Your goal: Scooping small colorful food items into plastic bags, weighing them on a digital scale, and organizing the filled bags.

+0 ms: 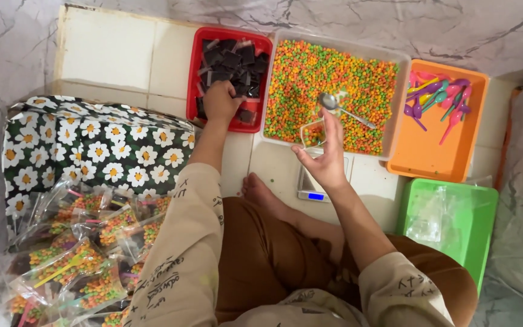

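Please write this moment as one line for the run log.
left hand: in red tray, on dark squares | right hand: holds small clear bag over scale

The left hand (220,100) reaches into the red tray (196,72) of dark squares (232,60); the right hand (325,158) holds a small clear bag (313,134) near the metal spoon (341,108).

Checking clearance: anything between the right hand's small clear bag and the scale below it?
Nothing visible. The right hand holds the small clear bag directly above the scale; the spoon lies apart in the candy tray.
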